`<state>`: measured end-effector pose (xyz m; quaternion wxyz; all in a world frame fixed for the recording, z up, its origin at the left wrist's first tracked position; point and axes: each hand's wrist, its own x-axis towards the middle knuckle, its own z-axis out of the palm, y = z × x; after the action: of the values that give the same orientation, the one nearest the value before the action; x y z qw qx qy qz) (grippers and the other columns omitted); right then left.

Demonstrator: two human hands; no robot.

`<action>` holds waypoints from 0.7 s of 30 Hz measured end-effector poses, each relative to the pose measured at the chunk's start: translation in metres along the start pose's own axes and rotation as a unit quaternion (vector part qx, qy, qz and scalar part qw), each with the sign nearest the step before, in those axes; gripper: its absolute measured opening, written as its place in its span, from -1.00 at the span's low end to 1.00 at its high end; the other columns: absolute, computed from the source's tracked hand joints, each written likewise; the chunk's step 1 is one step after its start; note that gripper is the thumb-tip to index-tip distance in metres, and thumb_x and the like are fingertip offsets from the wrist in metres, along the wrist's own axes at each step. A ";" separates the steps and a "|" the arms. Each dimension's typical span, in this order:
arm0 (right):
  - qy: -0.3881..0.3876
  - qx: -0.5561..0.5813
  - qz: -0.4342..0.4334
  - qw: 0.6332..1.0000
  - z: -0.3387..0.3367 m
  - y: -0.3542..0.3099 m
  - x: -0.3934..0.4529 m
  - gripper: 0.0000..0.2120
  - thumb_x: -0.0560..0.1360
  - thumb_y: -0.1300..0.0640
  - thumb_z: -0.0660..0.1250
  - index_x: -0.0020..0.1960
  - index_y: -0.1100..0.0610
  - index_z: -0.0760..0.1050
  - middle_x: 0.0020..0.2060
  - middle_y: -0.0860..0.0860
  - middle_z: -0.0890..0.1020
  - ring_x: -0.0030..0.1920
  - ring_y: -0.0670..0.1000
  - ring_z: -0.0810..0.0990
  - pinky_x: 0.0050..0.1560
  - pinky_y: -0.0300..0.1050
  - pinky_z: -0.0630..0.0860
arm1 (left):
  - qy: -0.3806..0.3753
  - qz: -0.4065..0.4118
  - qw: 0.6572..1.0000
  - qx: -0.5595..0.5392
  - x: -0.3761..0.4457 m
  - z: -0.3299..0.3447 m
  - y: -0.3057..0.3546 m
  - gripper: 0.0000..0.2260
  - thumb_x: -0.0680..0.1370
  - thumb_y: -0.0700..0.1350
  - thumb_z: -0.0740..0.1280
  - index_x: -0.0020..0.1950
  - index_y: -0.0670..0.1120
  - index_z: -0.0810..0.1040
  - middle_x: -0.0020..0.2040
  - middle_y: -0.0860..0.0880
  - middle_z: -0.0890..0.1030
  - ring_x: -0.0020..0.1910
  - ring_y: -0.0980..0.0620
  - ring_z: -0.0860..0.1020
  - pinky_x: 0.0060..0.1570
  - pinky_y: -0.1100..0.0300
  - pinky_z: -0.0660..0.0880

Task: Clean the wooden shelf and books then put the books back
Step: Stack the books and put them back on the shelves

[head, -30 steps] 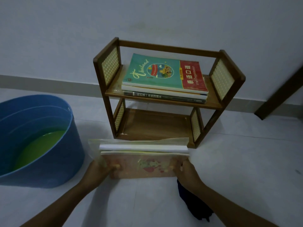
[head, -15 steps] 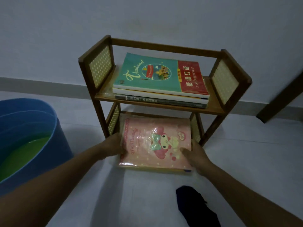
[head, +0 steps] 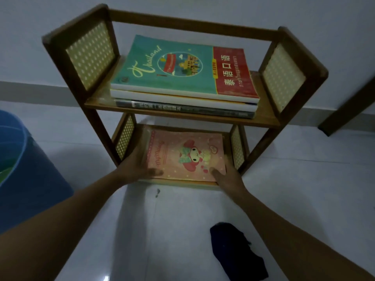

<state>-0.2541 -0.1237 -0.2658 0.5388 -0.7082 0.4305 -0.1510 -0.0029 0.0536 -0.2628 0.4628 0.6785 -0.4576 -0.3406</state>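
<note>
A small two-tier wooden shelf (head: 192,25) with rattan side panels stands against the wall. Its upper tier holds a stack of three books, a teal and red Thailand book (head: 182,67) on top. A pink cartoon-covered book (head: 182,155) in a clear sleeve lies flat on the lower tier, its near edge at the shelf's front. My left hand (head: 136,169) grips its near left corner, thumb on the cover. My right hand (head: 227,177) holds its near right corner the same way.
A blue tub (head: 24,179) with green liquid stands on the white tiled floor at the left. A dark cloth (head: 237,254) lies on the floor near my right forearm. A dark wooden leg (head: 349,106) leans at the right by the wall.
The pink book went from upright on the floor in front of the shelf to lying flat, then slid back onto the lower tier. Both hands moved forward with it, and my view came closer.
</note>
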 end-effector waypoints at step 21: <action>0.017 -0.212 -0.052 0.976 -0.007 0.015 -0.030 -0.54 0.57 0.10 0.27 0.43 0.10 0.27 0.23 0.04 0.53 0.22 0.07 0.52 0.21 0.02 0.50 | 0.129 -0.110 0.943 0.287 -0.022 0.018 0.021 -0.61 0.51 -0.07 0.42 0.28 -0.15 0.44 0.20 -0.12 0.54 0.15 -0.14 0.55 0.04 0.09 0.47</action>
<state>-0.2834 -0.1055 -0.2686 0.3601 -0.8250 0.4247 -0.0964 -0.0326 0.0655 -0.2480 0.2633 0.8666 -0.3952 -0.1534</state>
